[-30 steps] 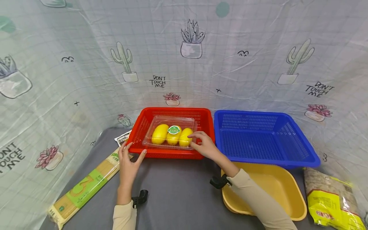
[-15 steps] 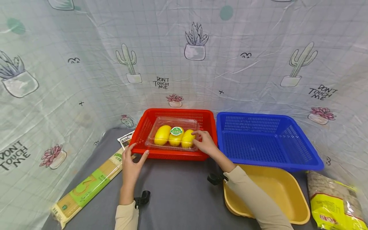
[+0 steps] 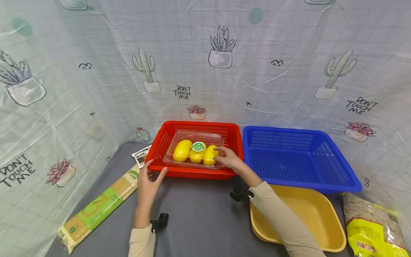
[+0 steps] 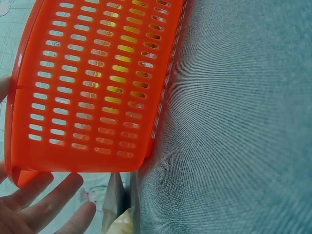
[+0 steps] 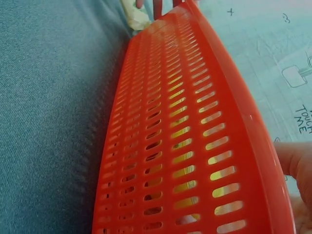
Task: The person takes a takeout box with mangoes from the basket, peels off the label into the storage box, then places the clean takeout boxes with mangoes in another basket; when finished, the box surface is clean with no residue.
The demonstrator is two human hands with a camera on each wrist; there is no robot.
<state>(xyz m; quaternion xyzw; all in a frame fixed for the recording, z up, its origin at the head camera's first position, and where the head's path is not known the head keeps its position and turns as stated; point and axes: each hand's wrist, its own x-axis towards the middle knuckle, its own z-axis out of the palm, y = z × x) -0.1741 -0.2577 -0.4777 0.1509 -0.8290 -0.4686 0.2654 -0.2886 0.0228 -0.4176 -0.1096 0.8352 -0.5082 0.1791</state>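
A clear plastic box (image 3: 173, 157) lies in the red basket (image 3: 192, 174), with three yellow oval fruits (image 3: 182, 151) inside and a round green-and-white label (image 3: 198, 146) on top. My right hand (image 3: 232, 161) reaches over the basket's front right, its loosely bent index finger and thumb overlapping the box's right end. At the front left corner is my left hand (image 3: 148, 186), fingers spread along the side and thumb at the front rim. Seen by the left wrist, those fingers (image 4: 53, 202) stretch out next to the basket's short side. The right thumb (image 5: 291, 158) shows beyond the rim in the right wrist view.
A blue basket (image 3: 330, 171) stands right of the red one, with a yellow tub (image 3: 311, 214) in front of it. A yellow-labelled bag (image 3: 369, 225) lies far right. Left of my left hand lies a long noodle pack (image 3: 99, 208), near a small white packet (image 3: 140, 156). A printed curtain hangs behind.
The view has shifted slightly, moving everything a little to the right. My right hand has risen slightly relative to the box; my left hand stays at the basket's corner.
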